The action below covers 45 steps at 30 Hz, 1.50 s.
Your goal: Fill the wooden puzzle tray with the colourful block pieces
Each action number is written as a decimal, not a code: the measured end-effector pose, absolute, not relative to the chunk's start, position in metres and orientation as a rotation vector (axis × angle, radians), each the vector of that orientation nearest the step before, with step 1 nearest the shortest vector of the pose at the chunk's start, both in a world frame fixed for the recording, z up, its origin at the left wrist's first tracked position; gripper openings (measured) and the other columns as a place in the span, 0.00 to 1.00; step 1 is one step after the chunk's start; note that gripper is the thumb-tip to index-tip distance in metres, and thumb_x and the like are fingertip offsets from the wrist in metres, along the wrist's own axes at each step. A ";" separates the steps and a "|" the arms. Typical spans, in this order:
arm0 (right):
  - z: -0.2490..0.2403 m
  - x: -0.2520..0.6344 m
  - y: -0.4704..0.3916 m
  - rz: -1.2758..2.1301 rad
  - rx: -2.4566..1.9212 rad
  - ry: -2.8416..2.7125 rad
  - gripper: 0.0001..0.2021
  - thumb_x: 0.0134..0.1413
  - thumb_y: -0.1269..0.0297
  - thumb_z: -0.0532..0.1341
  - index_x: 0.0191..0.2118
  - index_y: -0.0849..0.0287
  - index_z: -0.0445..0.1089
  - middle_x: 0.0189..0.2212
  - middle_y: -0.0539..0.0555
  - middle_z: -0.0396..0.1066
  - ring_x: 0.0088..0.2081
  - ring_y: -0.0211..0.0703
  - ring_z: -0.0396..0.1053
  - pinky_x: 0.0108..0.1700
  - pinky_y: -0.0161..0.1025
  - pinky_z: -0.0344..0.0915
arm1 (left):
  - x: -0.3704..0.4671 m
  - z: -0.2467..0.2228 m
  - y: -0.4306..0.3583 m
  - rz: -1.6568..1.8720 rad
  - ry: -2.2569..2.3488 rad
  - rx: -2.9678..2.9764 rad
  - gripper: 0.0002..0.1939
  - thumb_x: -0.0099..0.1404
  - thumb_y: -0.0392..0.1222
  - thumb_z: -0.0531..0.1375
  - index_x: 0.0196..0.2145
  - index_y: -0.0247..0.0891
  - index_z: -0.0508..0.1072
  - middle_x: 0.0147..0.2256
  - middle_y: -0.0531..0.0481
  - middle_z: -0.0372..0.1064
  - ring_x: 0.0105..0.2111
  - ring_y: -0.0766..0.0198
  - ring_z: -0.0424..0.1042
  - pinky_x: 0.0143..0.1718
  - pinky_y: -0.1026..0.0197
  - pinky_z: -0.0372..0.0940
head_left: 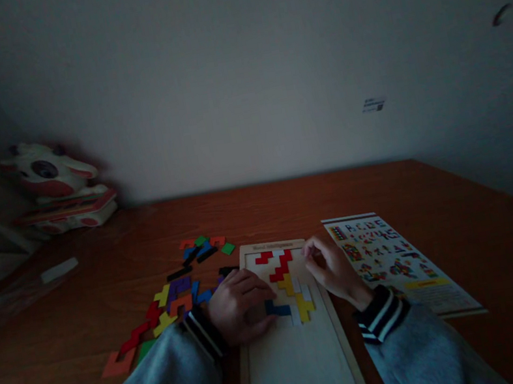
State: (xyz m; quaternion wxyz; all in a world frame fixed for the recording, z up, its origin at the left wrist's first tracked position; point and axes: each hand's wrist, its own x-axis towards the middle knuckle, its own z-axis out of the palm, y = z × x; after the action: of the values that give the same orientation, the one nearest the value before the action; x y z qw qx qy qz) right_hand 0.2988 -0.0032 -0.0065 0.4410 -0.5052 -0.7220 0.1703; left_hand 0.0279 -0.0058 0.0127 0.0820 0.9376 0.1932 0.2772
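Note:
A wooden puzzle board (300,369) lies before me with red, yellow, blue and white pieces in its upper and middle part. My left hand (242,307) rests over its left edge, thumb and fingers apart and loosely bent, fingertips close to a blue piece (280,310). At the board's upper right edge is my right hand (329,268), its fingers curled together in a pinch; whatever they hold, if anything, is too small to make out. Red pieces (279,274) and a yellow piece (304,309) lie between the hands. My left hand hides part of the board.
Loose coloured puzzle pieces (179,288) are spread left of the board, some partly behind my left arm. A printed pattern sheet (392,260) lies to the right. On the wooden table (278,204), a cow-shaped toy (61,186) stands at the back left, against the wall.

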 end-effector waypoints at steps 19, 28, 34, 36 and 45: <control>-0.010 0.298 -0.004 0.496 -1.284 -1.825 0.07 0.53 0.67 0.58 0.40 0.55 0.65 0.38 0.53 0.71 0.41 0.46 0.69 0.46 0.44 0.65 | 0.029 0.015 -0.006 0.836 0.529 2.817 0.12 0.66 0.47 0.61 0.45 0.41 0.76 0.40 0.48 0.79 0.41 0.58 0.73 0.45 0.53 0.62; -0.018 0.303 -0.003 0.549 -1.304 -1.841 0.09 0.59 0.60 0.57 0.44 0.54 0.66 0.42 0.55 0.72 0.44 0.47 0.70 0.47 0.46 0.67 | 0.027 0.017 -0.007 0.924 0.714 2.896 0.11 0.68 0.46 0.58 0.43 0.41 0.77 0.40 0.47 0.78 0.40 0.59 0.74 0.43 0.55 0.64; -0.028 0.306 0.003 0.525 -1.319 -1.792 0.11 0.59 0.57 0.58 0.45 0.54 0.66 0.42 0.54 0.72 0.44 0.47 0.71 0.47 0.45 0.68 | 0.006 0.020 0.003 0.932 1.438 2.802 0.12 0.66 0.42 0.59 0.46 0.41 0.77 0.44 0.45 0.76 0.43 0.56 0.73 0.46 0.53 0.67; -0.030 0.306 0.004 0.532 -1.326 -1.779 0.11 0.59 0.56 0.57 0.45 0.54 0.66 0.41 0.54 0.72 0.43 0.47 0.71 0.47 0.45 0.68 | -0.013 0.023 0.006 0.821 1.752 2.677 0.11 0.65 0.41 0.60 0.45 0.43 0.77 0.46 0.46 0.75 0.45 0.55 0.73 0.49 0.53 0.67; -0.032 0.308 0.004 0.576 -1.346 -1.775 0.14 0.58 0.53 0.57 0.46 0.54 0.67 0.40 0.57 0.74 0.42 0.50 0.73 0.45 0.48 0.70 | -0.138 0.044 -0.040 0.492 1.879 2.577 0.13 0.66 0.47 0.59 0.45 0.40 0.77 0.43 0.45 0.77 0.41 0.57 0.77 0.44 0.58 0.72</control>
State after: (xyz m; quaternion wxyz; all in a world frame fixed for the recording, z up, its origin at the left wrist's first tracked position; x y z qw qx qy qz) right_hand 0.3080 0.0038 -0.0316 0.4080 -0.5342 -0.7042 0.2287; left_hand -0.1380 -0.0404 0.0436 -0.0426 0.7978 0.5818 0.1523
